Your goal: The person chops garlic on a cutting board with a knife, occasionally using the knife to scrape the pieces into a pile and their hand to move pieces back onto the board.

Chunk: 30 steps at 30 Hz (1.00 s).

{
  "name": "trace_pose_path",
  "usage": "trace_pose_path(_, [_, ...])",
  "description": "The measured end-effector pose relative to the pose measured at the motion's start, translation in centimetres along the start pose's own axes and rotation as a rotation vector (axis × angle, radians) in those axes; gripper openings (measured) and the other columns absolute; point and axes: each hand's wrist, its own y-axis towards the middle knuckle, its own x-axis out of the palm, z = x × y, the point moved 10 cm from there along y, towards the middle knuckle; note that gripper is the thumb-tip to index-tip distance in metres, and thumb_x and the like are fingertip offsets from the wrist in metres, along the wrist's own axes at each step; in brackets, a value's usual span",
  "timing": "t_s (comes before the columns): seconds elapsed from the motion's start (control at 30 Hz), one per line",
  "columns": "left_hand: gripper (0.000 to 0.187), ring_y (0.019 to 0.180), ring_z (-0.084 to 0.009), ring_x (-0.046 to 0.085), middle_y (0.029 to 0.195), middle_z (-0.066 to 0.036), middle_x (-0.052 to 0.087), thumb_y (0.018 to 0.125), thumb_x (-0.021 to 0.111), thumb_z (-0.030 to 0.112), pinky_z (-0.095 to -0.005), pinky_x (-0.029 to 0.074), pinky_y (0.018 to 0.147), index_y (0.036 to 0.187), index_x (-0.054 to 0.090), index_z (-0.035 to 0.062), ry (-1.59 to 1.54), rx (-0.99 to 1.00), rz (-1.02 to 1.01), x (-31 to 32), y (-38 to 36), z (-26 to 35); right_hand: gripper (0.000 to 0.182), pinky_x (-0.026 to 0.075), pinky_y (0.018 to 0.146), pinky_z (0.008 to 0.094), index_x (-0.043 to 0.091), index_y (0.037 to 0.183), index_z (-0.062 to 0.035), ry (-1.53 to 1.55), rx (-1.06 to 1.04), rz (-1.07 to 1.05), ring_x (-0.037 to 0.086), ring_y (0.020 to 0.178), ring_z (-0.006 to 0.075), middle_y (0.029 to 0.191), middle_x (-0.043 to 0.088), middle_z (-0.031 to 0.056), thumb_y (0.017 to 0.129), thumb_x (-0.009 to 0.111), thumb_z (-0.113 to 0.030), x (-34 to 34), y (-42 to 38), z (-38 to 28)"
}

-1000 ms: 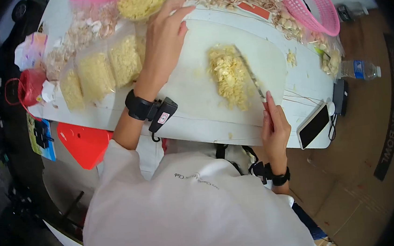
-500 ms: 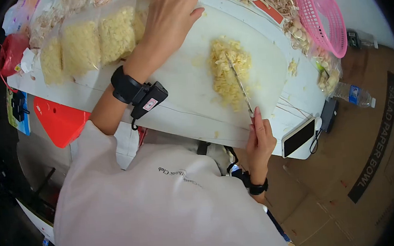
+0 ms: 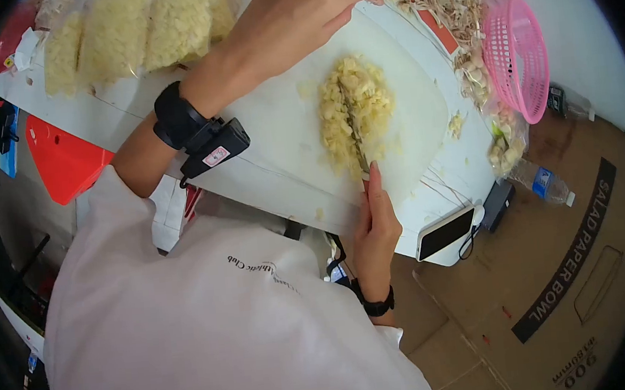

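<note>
So the right hand (image 3: 374, 223) is wrapped around a knife (image 3: 356, 135), blade down in the middle of the chopped garlic pile (image 3: 353, 110) on the white cutting board (image 3: 284, 123). Left hand (image 3: 297, 14) lies flat with loose fingers on the board's far edge, holding nothing. Bags of chopped garlic (image 3: 127, 33) sit to the left on the tabletop (image 3: 43, 88), a pink basket (image 3: 516, 58) and a phone (image 3: 446, 231) to the right.

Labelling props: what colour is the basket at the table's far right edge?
Pink, a perforated plastic basket; the head view shows it clearly.
</note>
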Motion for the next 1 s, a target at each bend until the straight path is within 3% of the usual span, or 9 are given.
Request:
trace_pose_path(0.13, [0.022, 0.088, -0.0265, 0.059, 0.097, -0.01, 0.06, 0.08, 0.059, -0.006, -0.0356, 0.048, 0.08, 0.099, 0.066, -0.0004, 0.026, 0.083, 0.032, 0.2, -0.2, 0.5, 0.059, 0.049, 0.057, 0.0318, 0.05, 0.14, -0.01, -0.043, 0.025, -0.067, 0.058, 0.064, 0.026, 0.084, 0.059, 0.0114, 0.085, 0.057, 0.009, 0.0, 0.0, 0.0])
trace_pose_path(0.3, [0.023, 0.088, -0.027, 0.059, 0.095, -0.011, 0.06, 0.079, 0.058, -0.008, -0.0355, 0.049, 0.08, 0.099, 0.066, -0.0015, -0.021, 0.072, 0.079, -0.5, -0.4, 0.7, 0.063, 0.05, 0.057, 0.0329, 0.047, 0.143, -0.01, 0.03, -0.037, 0.13, 0.06, 0.065, 0.0262, 0.082, 0.059, 0.0133, 0.085, 0.057, 0.011, -2.0, 0.5, -0.3])
trace_pose_path(0.43, [0.023, 0.092, -0.0276, 0.06, 0.097, -0.012, 0.061, 0.081, 0.057, -0.007, -0.036, 0.049, 0.082, 0.101, 0.066, -0.0024, -0.056, 0.016, 0.094, -0.4, -0.2, -0.2, 0.063, 0.05, 0.057, 0.0331, 0.046, 0.144, -0.0099, -0.006, -0.085, 0.171, 0.06, 0.066, 0.0257, 0.081, 0.06, 0.0133, 0.086, 0.058, 0.011, -2.1, 2.2, -1.0])
trace_pose_path(0.7, [0.024, 0.101, -0.0297, 0.059, 0.108, -0.014, 0.061, 0.083, 0.055, -0.008, -0.0364, 0.048, 0.087, 0.103, 0.066, -0.0022, -0.022, -0.049, 0.105, -0.8, -0.4, -0.9, 0.067, 0.042, 0.046, 0.0358, 0.04, 0.148, -0.0153, -0.149, -0.008, -0.043, 0.05, 0.052, 0.0244, 0.076, 0.055, 0.0101, 0.087, 0.058, 0.006, 0.2, 3.2, -0.8])
trace_pose_path(0.83, [0.027, 0.108, -0.0299, 0.056, 0.118, -0.014, 0.058, 0.083, 0.053, -0.009, -0.0364, 0.046, 0.092, 0.106, 0.066, -0.0016, -0.043, -0.152, 0.046, -0.2, -0.6, -1.7, 0.067, 0.04, 0.045, 0.0367, 0.041, 0.148, -0.0153, -0.125, -0.015, -0.035, 0.047, 0.05, 0.0241, 0.072, 0.049, 0.0092, 0.087, 0.059, 0.006, 0.4, 3.4, -0.6])
trace_pose_path(0.93, [0.027, 0.109, -0.0294, 0.056, 0.12, -0.014, 0.057, 0.083, 0.054, -0.008, -0.0372, 0.045, 0.094, 0.107, 0.066, -0.0014, -0.059, -0.165, 0.023, -0.4, -0.6, -1.3, 0.065, 0.047, 0.051, 0.0363, 0.04, 0.148, -0.0138, -0.135, -0.022, -0.068, 0.057, 0.057, 0.0265, 0.078, 0.059, 0.0118, 0.088, 0.057, 0.006, 0.2, 3.5, -0.5])
trace_pose_path(1.0, [0.027, 0.109, -0.0292, 0.056, 0.12, -0.014, 0.057, 0.083, 0.055, -0.008, -0.0374, 0.045, 0.094, 0.107, 0.066, -0.0013, -0.023, -0.153, 0.018, -0.5, -0.5, -0.8, 0.061, 0.053, 0.062, 0.0366, 0.038, 0.148, -0.012, 0.035, -0.028, -0.057, 0.068, 0.073, 0.0307, 0.093, 0.067, 0.0177, 0.092, 0.055, 0.005, -0.3, 4.0, -0.2])
